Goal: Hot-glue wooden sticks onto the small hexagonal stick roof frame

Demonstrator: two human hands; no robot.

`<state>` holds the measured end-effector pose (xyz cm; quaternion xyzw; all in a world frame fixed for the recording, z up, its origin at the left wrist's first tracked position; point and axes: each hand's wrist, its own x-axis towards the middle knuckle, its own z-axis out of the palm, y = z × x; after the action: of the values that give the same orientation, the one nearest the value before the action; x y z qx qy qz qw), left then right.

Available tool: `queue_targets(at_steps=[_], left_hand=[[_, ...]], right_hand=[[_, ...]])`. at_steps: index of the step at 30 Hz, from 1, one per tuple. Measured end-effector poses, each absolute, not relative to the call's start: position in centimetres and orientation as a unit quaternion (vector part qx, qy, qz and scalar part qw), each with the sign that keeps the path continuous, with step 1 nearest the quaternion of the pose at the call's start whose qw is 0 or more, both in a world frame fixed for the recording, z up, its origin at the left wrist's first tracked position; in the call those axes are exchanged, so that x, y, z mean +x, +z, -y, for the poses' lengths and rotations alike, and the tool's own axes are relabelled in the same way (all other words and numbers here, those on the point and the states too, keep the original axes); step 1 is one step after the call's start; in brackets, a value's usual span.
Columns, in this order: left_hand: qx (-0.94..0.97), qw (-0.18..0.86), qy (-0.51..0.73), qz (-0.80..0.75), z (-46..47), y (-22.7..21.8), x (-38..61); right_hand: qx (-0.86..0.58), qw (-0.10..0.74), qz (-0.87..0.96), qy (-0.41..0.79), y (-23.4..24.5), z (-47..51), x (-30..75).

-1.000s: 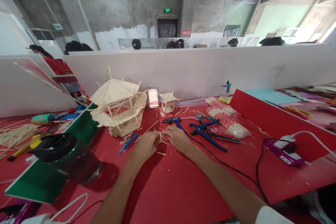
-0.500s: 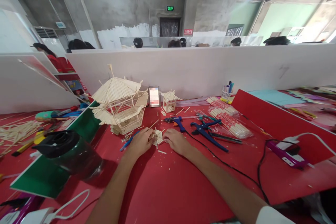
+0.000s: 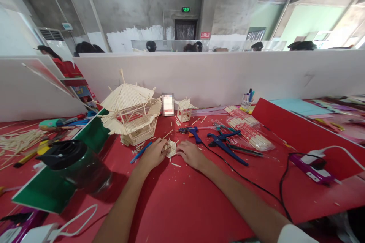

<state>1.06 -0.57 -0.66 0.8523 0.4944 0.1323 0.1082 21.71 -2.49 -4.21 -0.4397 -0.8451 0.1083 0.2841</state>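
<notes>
Head view: left hand (image 3: 154,153) and right hand (image 3: 192,154) sit either side of the stick frame (image 3: 171,149), maybe to steady it; I can't tell if they pinch.

Red tabletop (image 3: 185,209) under large pavilion (image 3: 129,98), smaller pavilion (image 3: 184,105), stick lattice (image 3: 172,149), glue gun (image 3: 194,135), blue cutter (image 3: 228,150) and bagged sticks (image 3: 251,131)

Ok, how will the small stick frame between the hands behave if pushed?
The frame is probably light, being thin and gappy. It would likely slide rather than tip, sitting low on the table. Its slender build may make it fragile.
</notes>
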Motion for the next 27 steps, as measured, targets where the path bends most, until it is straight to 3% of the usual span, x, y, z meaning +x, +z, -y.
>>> queue_targets(at_steps=[13,27], left_hand=[[0.846,0.07,0.108,-0.517,1.5,-0.4,1.8],[0.809,0.01,0.075,-0.583,3.1,-0.2,4.0]], right_hand=[[-0.465,0.329,0.811,0.131,-3.2,2.7,22.9],[-0.47,0.301,0.813,0.165,-2.9,3.0,22.8]])
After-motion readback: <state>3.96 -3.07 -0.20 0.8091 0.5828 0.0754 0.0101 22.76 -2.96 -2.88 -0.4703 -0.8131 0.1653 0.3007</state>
